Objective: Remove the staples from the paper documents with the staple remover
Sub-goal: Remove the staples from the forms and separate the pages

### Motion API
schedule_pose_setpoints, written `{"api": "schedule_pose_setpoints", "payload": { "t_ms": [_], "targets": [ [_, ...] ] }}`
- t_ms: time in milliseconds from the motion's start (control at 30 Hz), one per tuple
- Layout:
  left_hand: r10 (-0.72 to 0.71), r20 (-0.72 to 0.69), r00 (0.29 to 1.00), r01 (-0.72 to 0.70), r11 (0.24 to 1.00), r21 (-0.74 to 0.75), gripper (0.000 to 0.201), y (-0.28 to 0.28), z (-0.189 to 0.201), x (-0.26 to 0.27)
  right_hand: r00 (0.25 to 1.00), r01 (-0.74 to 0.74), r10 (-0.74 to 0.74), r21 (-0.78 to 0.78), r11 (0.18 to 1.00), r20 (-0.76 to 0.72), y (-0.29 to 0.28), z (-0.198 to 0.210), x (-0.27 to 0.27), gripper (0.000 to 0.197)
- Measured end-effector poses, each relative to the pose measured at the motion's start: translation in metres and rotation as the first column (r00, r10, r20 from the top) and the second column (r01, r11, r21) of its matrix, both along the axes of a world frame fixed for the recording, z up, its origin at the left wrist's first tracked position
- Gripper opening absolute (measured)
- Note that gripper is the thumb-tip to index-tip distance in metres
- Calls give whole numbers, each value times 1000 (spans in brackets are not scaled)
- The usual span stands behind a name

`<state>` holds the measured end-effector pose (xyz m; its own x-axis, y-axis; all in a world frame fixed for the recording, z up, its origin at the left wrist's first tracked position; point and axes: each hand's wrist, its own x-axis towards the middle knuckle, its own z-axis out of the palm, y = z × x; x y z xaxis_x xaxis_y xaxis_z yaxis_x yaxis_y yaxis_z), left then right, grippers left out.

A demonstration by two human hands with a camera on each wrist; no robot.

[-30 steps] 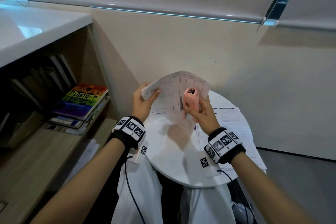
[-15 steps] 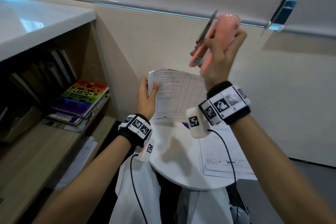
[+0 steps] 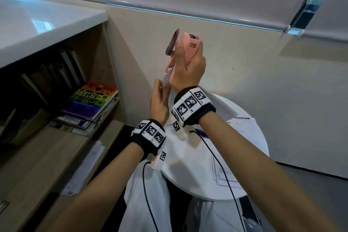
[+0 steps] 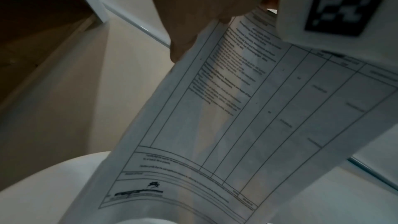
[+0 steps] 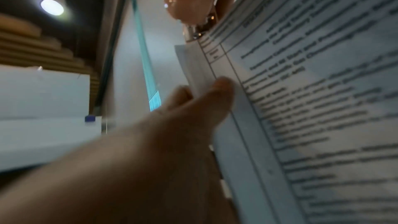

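Fingers of the right hand (image 3: 189, 66) curl around the pink staple remover (image 3: 185, 49), holding it raised above the round white table (image 3: 190, 173) with its dark metal lever (image 3: 172, 42) swung out to the left of the body. Its lower tip meets the top corner of the stapled document (image 4: 247, 117). In the right wrist view the remover's rounded pink end (image 5: 189, 2) sits right at that corner, where small metal parts glint against the paper edge (image 5: 200, 35); whether the tip is under a staple cannot be told.

Below it, the left hand (image 3: 160, 100) pinches the document near its top left edge, thumb (image 5: 221, 86) pressed on the printed face and the other fingers (image 5: 182, 94) behind the sheets. The document stands nearly on edge from the head camera, so only a thin strip shows there. The left wrist view shows its printed table of ruled columns hanging down toward the table, the lower end curving onto the white surface.

More printed papers (image 3: 243, 137) lie flat on the right side of the table, with a small purple object (image 3: 201, 131) just beside them. To the left stands a wooden bookshelf (image 3: 56, 147) with a rainbow-covered book (image 3: 90, 98) atop a short stack, and loose sheets (image 3: 84, 169) on the lower shelf. Both wrists wear black bands with coded markers (image 3: 150, 130).
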<state>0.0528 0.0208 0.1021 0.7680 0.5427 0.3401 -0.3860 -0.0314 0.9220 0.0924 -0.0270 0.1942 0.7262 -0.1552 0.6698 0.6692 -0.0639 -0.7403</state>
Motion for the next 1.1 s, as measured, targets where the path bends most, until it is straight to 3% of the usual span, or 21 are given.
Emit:
{"api": "schedule_pose_setpoints", "payload": {
  "t_ms": [67, 233, 400, 667, 900, 967, 1033, 1100],
  "targets": [
    [14, -12, 1000, -15, 998, -56, 43, 0, 5, -1, 999, 15, -13, -49, 999, 31, 1, -3, -2, 56],
    [70, -12, 997, -69, 993, 97, 30, -1, 10, -4, 1000, 19, -20, -60, 998, 0, 3, -8, 9, 56],
    [79, 16, 997, -81, 991, 103, 23, 1, 11, -2, 1000, -10, 11, -39, 999, 26, 5, -8, 12, 52],
    [41, 10, 999, -42, 997, 67, 20, -2, 7, 1, 985, -173, 172, 52, 984, 16, 8, -4, 19, 22],
    [112, -7, 994, -110, 981, 162, 22, 3, 7, 6, 999, 9, -5, -107, 994, 34, -5, 0, 19, 62],
    [167, -9, 986, -164, 973, 163, 18, 5, 11, 5, 994, 89, -84, -82, 993, 67, -17, 11, 18, 56],
    [239, 9, 971, -238, 962, 131, 24, 10, 11, 6, 987, 99, -97, -8, 995, 128, -35, 23, 20, 30],
    [329, 24, 944, -329, 935, 134, 24, 18, 10, 8, 979, 109, -122, 89, 990, 164, -60, 28, 26, 40]
  ]
}}
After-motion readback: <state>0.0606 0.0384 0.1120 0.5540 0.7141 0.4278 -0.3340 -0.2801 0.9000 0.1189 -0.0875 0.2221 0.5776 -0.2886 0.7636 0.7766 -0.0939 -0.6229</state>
